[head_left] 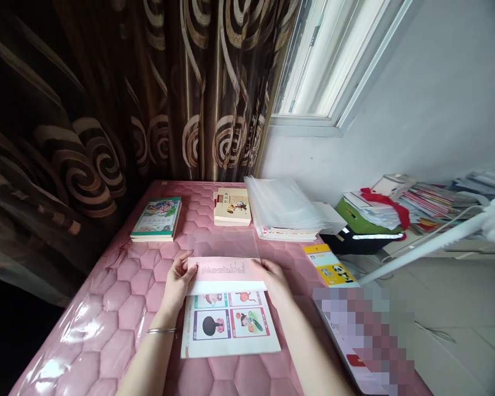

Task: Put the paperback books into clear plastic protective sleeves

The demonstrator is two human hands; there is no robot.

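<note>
An illustrated book (pixel 231 324) lies on the pink quilted surface in front of me, its lower page showing coloured cartoon pictures in boxes. Its pink printed cover (pixel 223 269) is lifted and folded back at the far side. My left hand (pixel 179 279) pinches the cover's left edge with thumb and fingers. On the opposite edge, my right hand (pixel 274 278) grips the cover, with some fingers hidden behind it. A clear plastic sheet (pixel 223 242) spreads out flat just beyond the cover; whether it is joined to the book I cannot tell.
A green-edged book (pixel 157 217) lies far left, a cream book (pixel 232 207) at the back. Clear plastic covers (pixel 282 201) top a paper stack beside it. At right are a yellow panda booklet (pixel 332 267), a pixelated flat item (pixel 358 341) and a white pole (pixel 429 245).
</note>
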